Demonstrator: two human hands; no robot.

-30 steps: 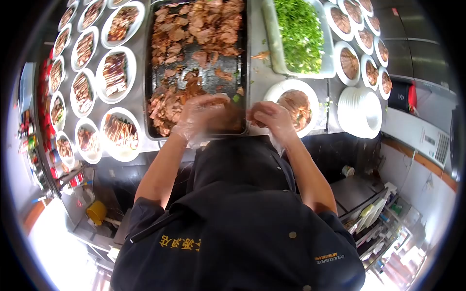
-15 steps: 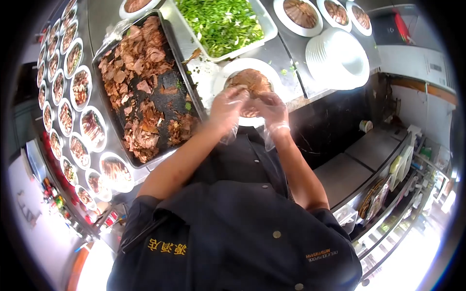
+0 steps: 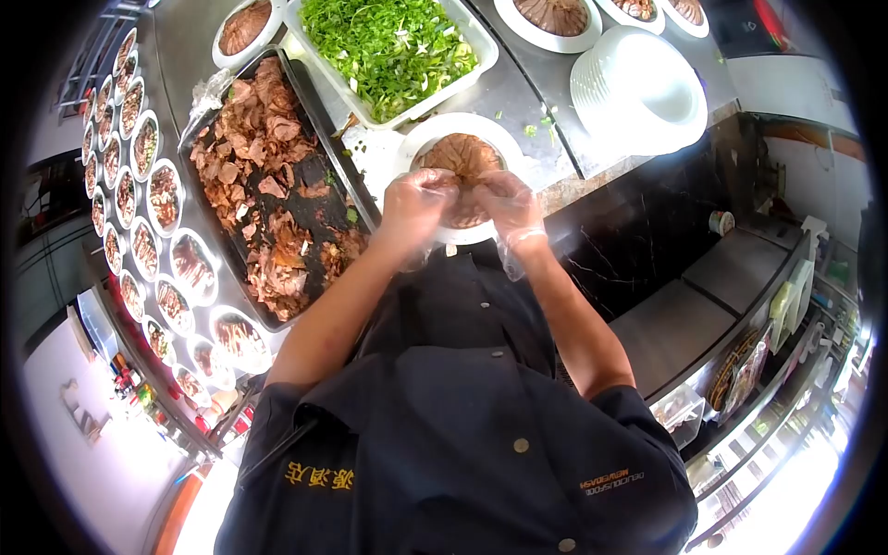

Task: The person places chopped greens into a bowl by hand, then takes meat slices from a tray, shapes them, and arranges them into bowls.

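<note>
A white plate (image 3: 509, 148) with sliced brown meat (image 3: 462, 155) fanned in a round heap sits at the table's front edge. Over its near half are my left hand (image 3: 418, 205) and my right hand (image 3: 511, 208), both in clear plastic gloves. The fingers of each hand are pinched together at the meat, thumbs close to each other. Whether a slice is between the fingers is too small to make out. Left of the plate lies a dark tray (image 3: 310, 215) with loose meat pieces.
A clear tub (image 3: 481, 46) of chopped green herbs stands behind the plate. A stack of white plates (image 3: 638, 92) is at the right. Many filled plates line the left, such as one plate (image 3: 193, 266); others stand at the back. Green bits lie on the metal table.
Both hands moved right from the meat tray to the plate, then stayed over it with fingers shifting slightly. The view has turned, so the tray now appears tilted at the left.
</note>
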